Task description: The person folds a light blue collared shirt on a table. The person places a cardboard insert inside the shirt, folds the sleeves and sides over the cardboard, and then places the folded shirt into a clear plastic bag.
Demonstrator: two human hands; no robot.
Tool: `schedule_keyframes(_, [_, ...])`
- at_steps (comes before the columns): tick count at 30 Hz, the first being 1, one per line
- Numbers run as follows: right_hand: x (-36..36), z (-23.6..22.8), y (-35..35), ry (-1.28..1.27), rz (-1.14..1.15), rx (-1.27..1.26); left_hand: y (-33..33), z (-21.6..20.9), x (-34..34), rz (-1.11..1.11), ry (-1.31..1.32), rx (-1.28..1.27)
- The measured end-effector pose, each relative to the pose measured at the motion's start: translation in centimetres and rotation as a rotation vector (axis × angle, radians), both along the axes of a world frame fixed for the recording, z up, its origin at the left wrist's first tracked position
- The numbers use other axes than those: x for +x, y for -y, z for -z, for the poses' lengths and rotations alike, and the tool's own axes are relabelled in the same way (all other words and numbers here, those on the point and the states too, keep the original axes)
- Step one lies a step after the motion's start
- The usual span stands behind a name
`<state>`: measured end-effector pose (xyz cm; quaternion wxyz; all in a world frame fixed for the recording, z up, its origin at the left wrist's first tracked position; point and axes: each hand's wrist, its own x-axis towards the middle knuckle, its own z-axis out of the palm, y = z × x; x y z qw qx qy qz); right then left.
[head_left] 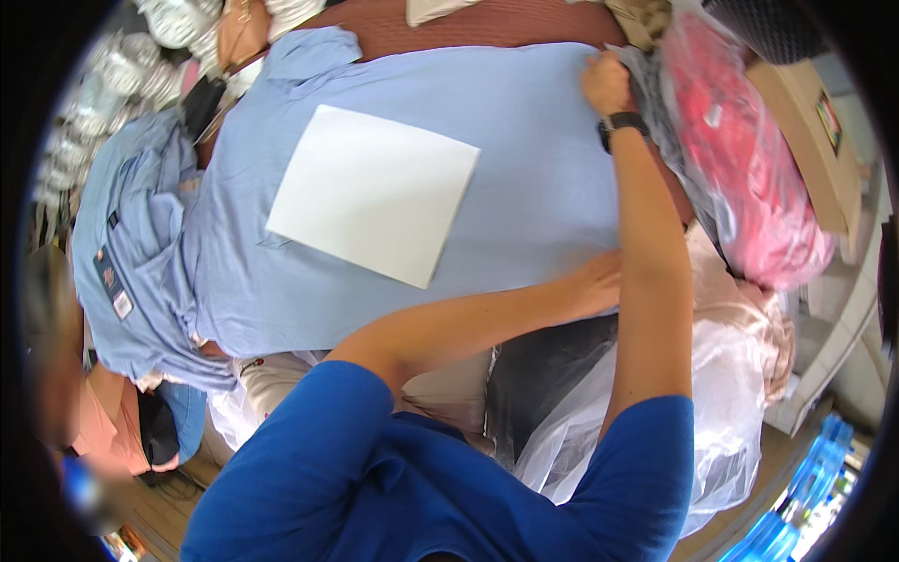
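A light blue shirt (534, 122) lies spread flat across the table, one sleeve pointing to the far left. On its middle rests a white rectangular board or sheet (375, 192), slightly turned. My right hand (609, 82), with a dark watch on the wrist, is closed on the shirt's far right corner. At the near right edge of the shirt is my left hand (596, 281). It is blurred, and its fingers are hidden behind my right forearm, so its grip does not show.
A folded blue garment with a dark tag (112, 281) hangs over the left side. Clear-bagged red goods (740, 159) and a cardboard box (815, 140) stand right. A brown bag (243, 33) lies far left. White translucent plastic (721, 403) is bunched at the near right.
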<state>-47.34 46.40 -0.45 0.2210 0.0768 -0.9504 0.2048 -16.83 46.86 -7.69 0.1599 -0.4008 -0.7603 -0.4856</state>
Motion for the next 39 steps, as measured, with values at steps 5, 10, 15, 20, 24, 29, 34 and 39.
schedule_keyframes(5, [-3.0, -1.0, -3.4, -0.088, 0.004, -0.051, -2.2, -2.1, -0.8, 0.13, 0.392, -0.057])
schedule_keyframes(10, [-2.1, 0.5, -3.3, -0.032, 0.038, 0.021, 3.2, -5.4, 2.1, 0.045, 0.163, -0.006])
schedule_keyframes(15, [5.8, -3.3, 4.5, -0.414, -0.174, 0.274, 25.2, -9.1, 2.0, -0.475, -0.137, -0.026])
schedule_keyframes(20, [7.1, -1.3, 8.5, -0.223, -0.602, 0.055, 49.7, -8.7, -6.0, -1.304, 0.104, -0.195])
schedule_keyframes(24, [5.6, 0.9, 13.1, -0.17, -0.411, -0.084, 56.7, -5.1, -8.2, -1.302, 0.418, -0.148])
schedule_keyframes(29, [1.3, 1.6, 10.3, -0.071, -0.331, -0.064, 56.0, -5.6, -12.2, -1.266, 0.376, -0.092])
schedule_keyframes(34, [-0.3, 1.7, 11.8, -0.147, -0.278, -0.063, 56.2, -6.2, -12.6, -1.229, 0.443, -0.08])
schedule_keyframes(39, [1.5, 1.6, 10.2, -0.166, -0.393, -0.03, 54.3, -8.9, -8.2, -1.089, 0.324, -0.204])
